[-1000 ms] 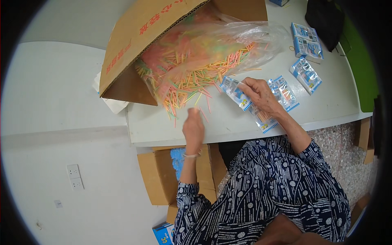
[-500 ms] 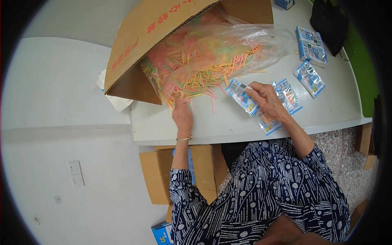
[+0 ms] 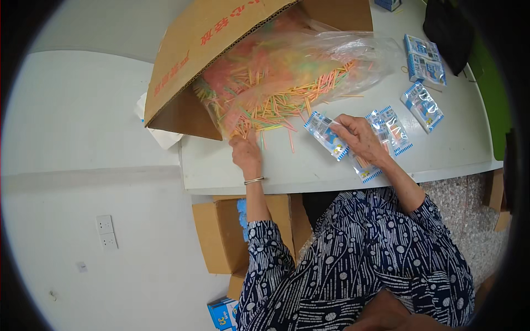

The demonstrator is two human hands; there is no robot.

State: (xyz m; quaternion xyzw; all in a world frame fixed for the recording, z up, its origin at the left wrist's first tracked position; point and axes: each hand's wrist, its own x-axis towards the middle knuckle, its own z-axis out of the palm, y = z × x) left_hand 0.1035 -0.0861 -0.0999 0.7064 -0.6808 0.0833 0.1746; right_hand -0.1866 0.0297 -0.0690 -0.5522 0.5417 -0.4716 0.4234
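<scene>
Lying to the left of and beyond the left hand's fingers, a cardboard box opens toward a clear bag full of coloured sticks. The left hand is at the near-left edge of the heap, fingertips apparently touching it. Those tips are partly lost among the sticks, so whether they pinch any cannot be told. From them the heap stretches rightward and away, its long axis running from near-left to far-right, though single sticks point every way. Of the two hands, the left is clearly the nearer to it. A loose pink stick lies right of the left fingers, well short of the right ones, pointing roughly away from the body.

Farther right, a packet slants from far-left to near-right, its far-left end just beside the heap. The right hand pinches its upper right edge between thumb and fingers. Another packet shows partly under that hand, on its near side; more packets lie just right of the fingers, and a single packet sits farther right.
</scene>
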